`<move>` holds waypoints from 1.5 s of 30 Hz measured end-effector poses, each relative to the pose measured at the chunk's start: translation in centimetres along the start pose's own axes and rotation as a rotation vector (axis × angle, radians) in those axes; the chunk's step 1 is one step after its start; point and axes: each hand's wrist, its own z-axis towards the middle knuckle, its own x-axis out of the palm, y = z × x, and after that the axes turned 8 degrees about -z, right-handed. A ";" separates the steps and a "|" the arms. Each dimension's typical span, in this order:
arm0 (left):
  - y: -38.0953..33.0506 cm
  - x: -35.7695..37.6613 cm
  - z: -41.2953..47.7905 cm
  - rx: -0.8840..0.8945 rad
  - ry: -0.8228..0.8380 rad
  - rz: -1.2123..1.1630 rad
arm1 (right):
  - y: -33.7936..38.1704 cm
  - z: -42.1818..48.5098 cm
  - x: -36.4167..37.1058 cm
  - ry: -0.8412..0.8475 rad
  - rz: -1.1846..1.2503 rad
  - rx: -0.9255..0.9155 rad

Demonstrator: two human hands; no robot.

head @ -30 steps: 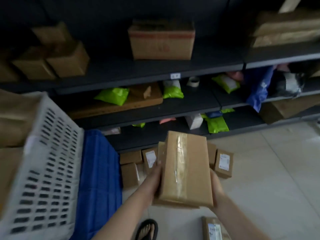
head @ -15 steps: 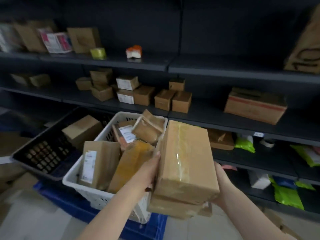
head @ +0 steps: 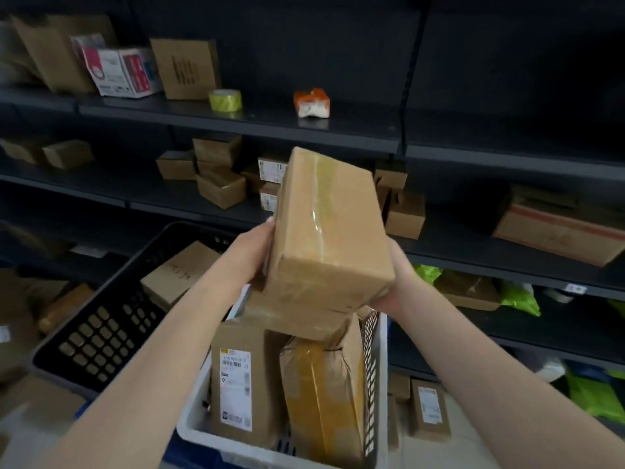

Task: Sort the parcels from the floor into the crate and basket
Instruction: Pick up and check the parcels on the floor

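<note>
Clasping stacked parcels (head: 328,228) over white basket (head: 373,367): left hand (head: 252,252), right hand (head: 394,282); fingers (head: 265,231) mostly hidden behind them.

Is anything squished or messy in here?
Yes. In the white basket, the paper-wrapped parcel with yellow tape looks wrinkled and bulgy, unlike the neat labelled box beside it. On the middle shelf, small boxes sit tumbled at odd angles.

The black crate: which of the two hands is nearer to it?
Left. The left hand holds the parcels right beside the far rim of the black crate; the right hand holds their other side, farther away.
</note>
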 end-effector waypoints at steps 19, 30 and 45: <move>12.3 -0.2 10.0 0.216 0.097 0.738 | -5.2 5.3 -3.8 -0.242 -0.225 0.150; 6.2 4.9 4.4 0.604 -0.072 0.018 | -4.9 2.8 -6.5 -0.324 -0.616 -0.028; 13.2 32.5 -4.5 0.599 0.401 0.816 | -1.5 -8.6 -34.7 -0.272 -1.284 -0.025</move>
